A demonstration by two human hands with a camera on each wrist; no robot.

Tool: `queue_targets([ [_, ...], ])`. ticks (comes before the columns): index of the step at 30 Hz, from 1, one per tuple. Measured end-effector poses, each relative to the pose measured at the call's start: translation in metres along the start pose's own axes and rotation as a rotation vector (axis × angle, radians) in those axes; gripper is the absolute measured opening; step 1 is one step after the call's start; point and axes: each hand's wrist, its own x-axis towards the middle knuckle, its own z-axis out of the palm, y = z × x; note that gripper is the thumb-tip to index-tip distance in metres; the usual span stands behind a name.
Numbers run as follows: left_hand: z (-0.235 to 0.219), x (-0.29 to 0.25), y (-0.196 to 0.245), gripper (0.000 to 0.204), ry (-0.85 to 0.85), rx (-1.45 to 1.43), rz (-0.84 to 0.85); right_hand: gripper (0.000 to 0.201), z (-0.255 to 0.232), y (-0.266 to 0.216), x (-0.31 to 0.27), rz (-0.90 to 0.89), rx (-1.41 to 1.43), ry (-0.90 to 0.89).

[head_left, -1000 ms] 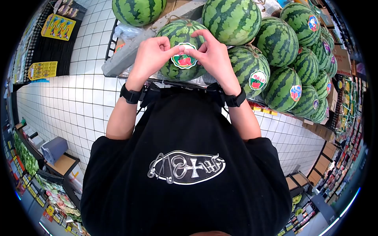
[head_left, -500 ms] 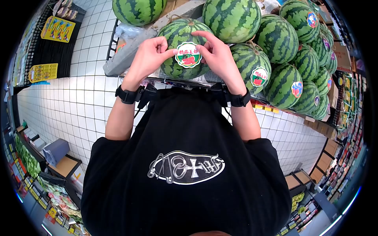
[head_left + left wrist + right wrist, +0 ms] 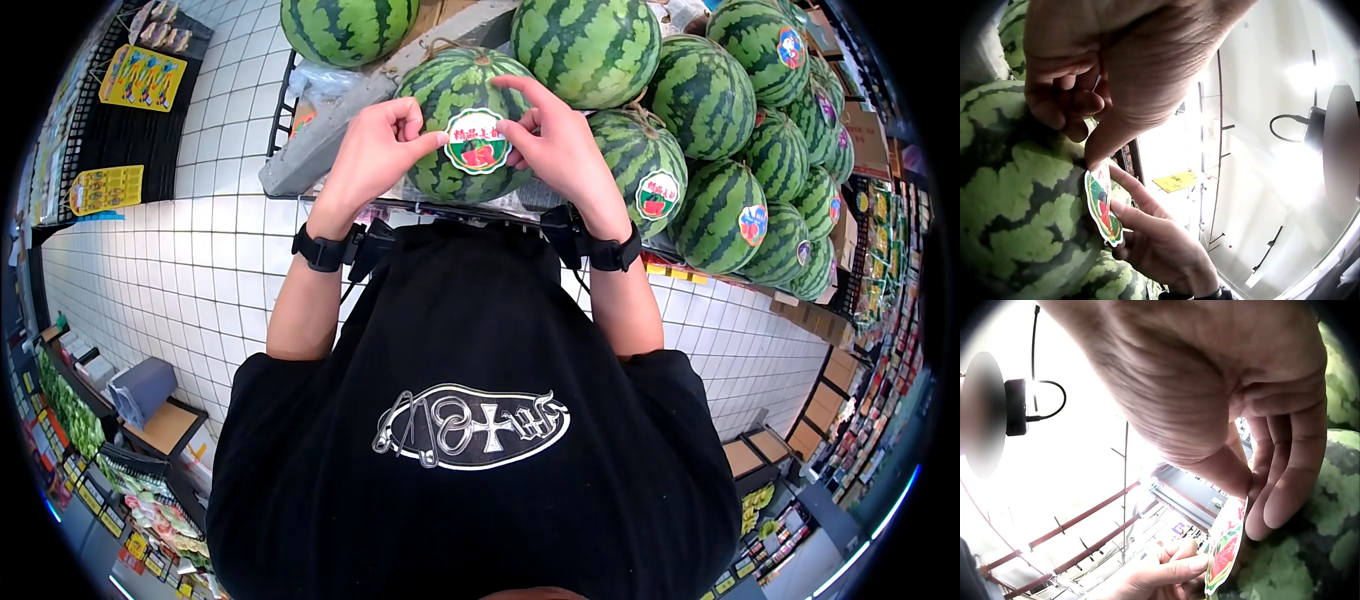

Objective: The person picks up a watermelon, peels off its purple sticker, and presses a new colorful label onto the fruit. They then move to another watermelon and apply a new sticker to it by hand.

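Observation:
A round sticker [image 3: 479, 141] with red lettering and a melon picture lies over the front of a striped watermelon [image 3: 430, 85]. My left hand [image 3: 375, 150] holds the sticker's left edge with the thumb, its other fingers curled above. On the opposite edge, my right hand [image 3: 560, 140] pinches the sticker, its index finger reaching over the watermelon. Seen side-on in the left wrist view, the sticker [image 3: 1101, 203] stands close to the rind. The right wrist view shows the right thumb at the sticker's [image 3: 1225, 547] upper edge, with fingers against the watermelon [image 3: 1279, 569].
A watermelon with a similar sticker [image 3: 657, 195] sits just right of my right hand. Several more watermelons [image 3: 720, 215] are piled beyond it. A grey ledge [image 3: 300, 165] runs along the display's left side. Tiled floor [image 3: 225, 110] and shelving [image 3: 150, 120] lie farther left.
My thumbs have parted from the sticker's top middle to its left and right edges, uncovering its lettering. Over the last half second the hands have hardly moved.

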Motion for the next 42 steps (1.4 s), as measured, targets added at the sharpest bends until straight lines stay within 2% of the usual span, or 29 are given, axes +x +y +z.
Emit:
queue_targets([
  [3,0.006,-0.001,0.001,0.045,0.046,-0.001,0.023,0.047,-0.001,-0.002,0.0,0.039,0.037,-0.009],
  [9,0.021,0.006,0.009,0.058,0.205,0.183,0.035,0.048,0.005,-0.002,0.003,0.061,0.079,0.024],
  [12,0.018,0.01,0.011,0.061,0.175,0.266,0.015,0.048,0.005,-0.003,0.001,0.066,0.095,0.025],
  [17,0.014,0.009,0.01,0.058,0.12,0.233,-0.002,0.05,0.003,0.0,0.002,0.108,0.11,-0.009],
  [26,0.015,0.002,0.009,0.05,0.109,0.165,0.041,0.047,0.002,0.0,0.001,0.032,0.103,0.008],
  [29,0.013,0.003,0.007,0.048,0.092,0.152,0.041,0.048,-0.002,-0.003,0.0,0.118,0.129,-0.05],
  [33,0.011,0.0,0.009,0.046,0.064,0.156,0.025,0.051,0.0,0.001,-0.003,0.107,0.135,-0.027],
  [39,0.007,0.002,0.007,0.055,0.053,0.227,0.053,0.06,0.0,0.011,-0.006,0.077,0.12,-0.01],
  [42,0.006,0.003,0.007,0.063,0.036,0.224,-0.012,0.065,0.0,0.015,-0.006,0.07,0.122,-0.016],
])
